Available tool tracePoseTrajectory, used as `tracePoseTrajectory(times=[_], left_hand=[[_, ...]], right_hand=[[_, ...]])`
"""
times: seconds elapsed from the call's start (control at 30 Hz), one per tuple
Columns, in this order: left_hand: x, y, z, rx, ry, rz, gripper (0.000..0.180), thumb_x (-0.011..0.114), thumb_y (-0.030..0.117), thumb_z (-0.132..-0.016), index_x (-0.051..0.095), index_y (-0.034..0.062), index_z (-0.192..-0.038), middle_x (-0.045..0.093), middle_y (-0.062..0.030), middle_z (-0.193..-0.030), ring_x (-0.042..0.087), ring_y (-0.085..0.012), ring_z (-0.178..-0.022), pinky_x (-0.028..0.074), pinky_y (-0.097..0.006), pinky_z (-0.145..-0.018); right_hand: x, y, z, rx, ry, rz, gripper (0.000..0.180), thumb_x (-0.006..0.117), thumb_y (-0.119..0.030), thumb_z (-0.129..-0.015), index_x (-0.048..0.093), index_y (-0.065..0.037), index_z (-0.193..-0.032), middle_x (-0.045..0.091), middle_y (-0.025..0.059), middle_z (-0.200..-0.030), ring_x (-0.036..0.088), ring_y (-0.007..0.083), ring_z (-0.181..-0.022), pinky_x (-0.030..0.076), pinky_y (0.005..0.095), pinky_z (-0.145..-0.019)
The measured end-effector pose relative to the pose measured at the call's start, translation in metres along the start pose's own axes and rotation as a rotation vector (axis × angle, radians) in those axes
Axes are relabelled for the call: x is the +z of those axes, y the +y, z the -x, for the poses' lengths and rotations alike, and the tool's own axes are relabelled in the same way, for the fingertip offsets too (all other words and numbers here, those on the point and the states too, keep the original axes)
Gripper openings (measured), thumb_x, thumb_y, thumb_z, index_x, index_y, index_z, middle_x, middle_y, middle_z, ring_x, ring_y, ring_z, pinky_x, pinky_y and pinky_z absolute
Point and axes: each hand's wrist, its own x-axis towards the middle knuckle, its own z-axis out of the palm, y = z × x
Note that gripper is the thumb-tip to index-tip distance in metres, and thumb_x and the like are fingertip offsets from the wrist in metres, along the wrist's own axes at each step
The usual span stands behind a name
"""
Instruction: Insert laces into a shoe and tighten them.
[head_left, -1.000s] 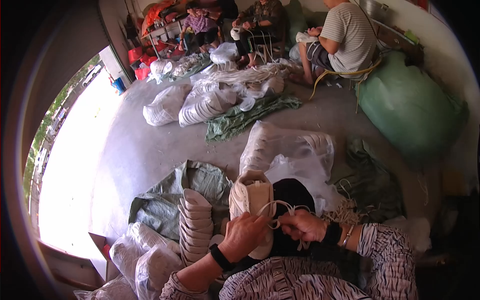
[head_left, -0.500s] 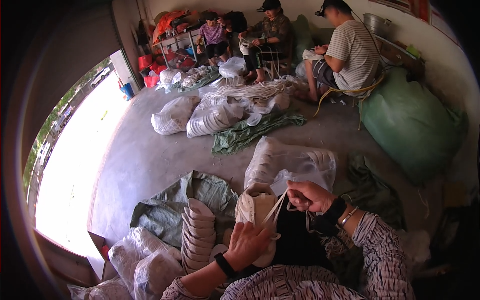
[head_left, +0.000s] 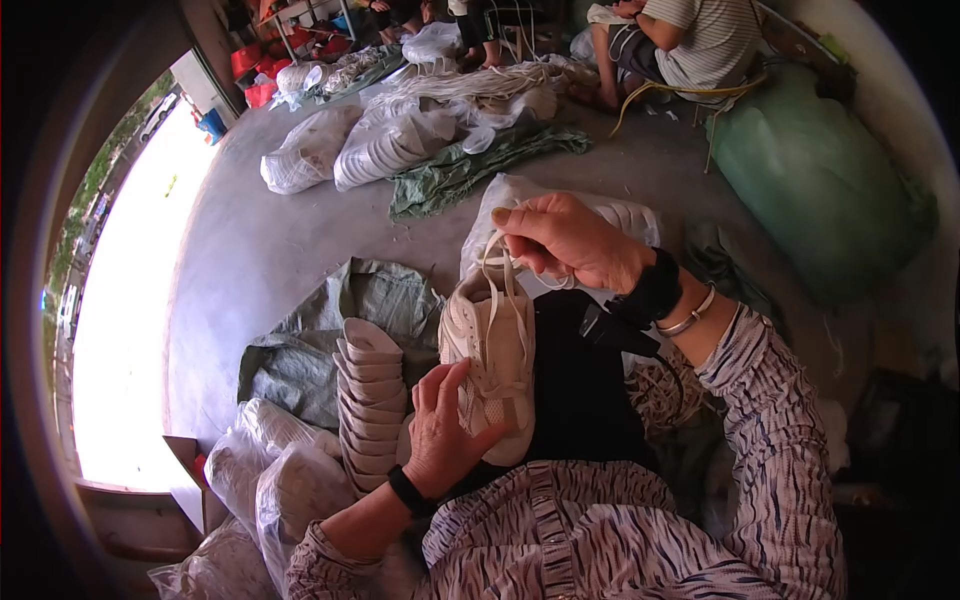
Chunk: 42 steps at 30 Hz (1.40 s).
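Observation:
A cream lace-up shoe (head_left: pixel 512 335) lies on the black cloth over my lap, its opening pointing away from me. Just beyond that opening, my right hand (head_left: pixel 572 240) pinches a pale shoelace (head_left: pixel 487 262) and holds it raised in a loop. More lace runs down over the tongue. At the shoe's lower left, my left hand (head_left: pixel 440 428) has its fingers spread; the fingertips touch the side and the thumb lies by the toe. To the left stands a stack of nested cream shoe pieces (head_left: pixel 370 400).
Clear bags (head_left: pixel 290 490) stand at lower left beside a green woven sheet (head_left: pixel 330 320). Another clear bag (head_left: pixel 630 220) of pieces lies beyond the shoe. Loose laces (head_left: pixel 665 395) lie by my right side. A big green sack (head_left: pixel 830 190) and a seated person (head_left: pixel 690 45) are at far right.
My right hand has moved from the shoe's right side to beyond its opening, lifting the lace. The left hand has shifted off the shoe's front to its lower left. The view has tipped downward.

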Motion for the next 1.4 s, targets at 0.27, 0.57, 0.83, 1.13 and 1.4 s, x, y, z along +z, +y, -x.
tracePoseTrajectory(times=[0.27,0.57,0.83,1.13,1.4], left_hand=[[-0.001,-0.002,-0.003,0.045,-0.138,-0.127,0.085,0.078,0.028,-0.06,0.036,0.0066,-0.131,0.04,-0.0155,-0.123,0.039,-0.034,-0.115,0.034,-0.045,-0.096],[-0.002,0.002,0.003,0.169,0.0,-0.147,0.068,0.076,0.027,-0.063,0.047,0.0093,-0.122,0.048,-0.0116,-0.108,0.046,-0.0312,-0.102,0.036,-0.043,-0.091],[-0.002,0.006,0.0,0.228,-0.095,-0.121,0.034,0.07,0.02,-0.073,0.059,0.0119,-0.104,0.053,-0.0067,-0.097,0.053,-0.0268,-0.092,0.046,-0.038,-0.077],[0.005,-0.005,-0.003,0.05,0.079,0.126,0.017,0.065,0.002,-0.075,0.059,0.0053,-0.091,0.058,-0.0088,-0.083,0.061,-0.0221,-0.074,0.049,-0.032,-0.067],[0.009,-0.011,-0.001,0.044,0.08,0.134,0.018,0.066,0.008,-0.076,0.059,0.0096,-0.093,0.057,-0.0051,-0.085,0.06,-0.0216,-0.077,0.049,-0.033,-0.065]], right_hand=[[-0.012,-0.052,-0.012,-0.177,0.191,0.0,0.036,0.061,-0.033,-0.088,0.05,-0.011,-0.061,0.041,-0.0053,-0.05,0.036,0.0026,-0.039,0.024,0.0179,-0.036],[0.018,-0.066,0.025,-0.23,-0.129,0.387,0.036,0.063,-0.031,-0.087,0.06,-0.003,-0.065,0.056,-0.0004,-0.058,0.049,0.0046,-0.048,0.036,0.0196,-0.044],[0.006,-0.071,0.039,-0.248,-0.089,0.446,0.028,0.064,-0.026,-0.086,0.063,-0.002,-0.071,0.058,0.0001,-0.063,0.05,0.0043,-0.054,0.039,0.0201,-0.051],[0.015,0.032,0.054,-0.142,-0.158,0.678,0.018,0.066,-0.014,-0.082,0.061,0.003,-0.084,0.056,-0.0006,-0.067,0.05,0.0041,-0.064,0.041,0.0246,-0.057],[0.051,0.109,0.075,-0.339,0.103,1.013,0.021,0.066,-0.017,-0.074,0.053,-0.004,-0.084,0.062,0.0144,-0.072,0.062,0.0341,-0.072,0.048,0.0432,-0.063]])
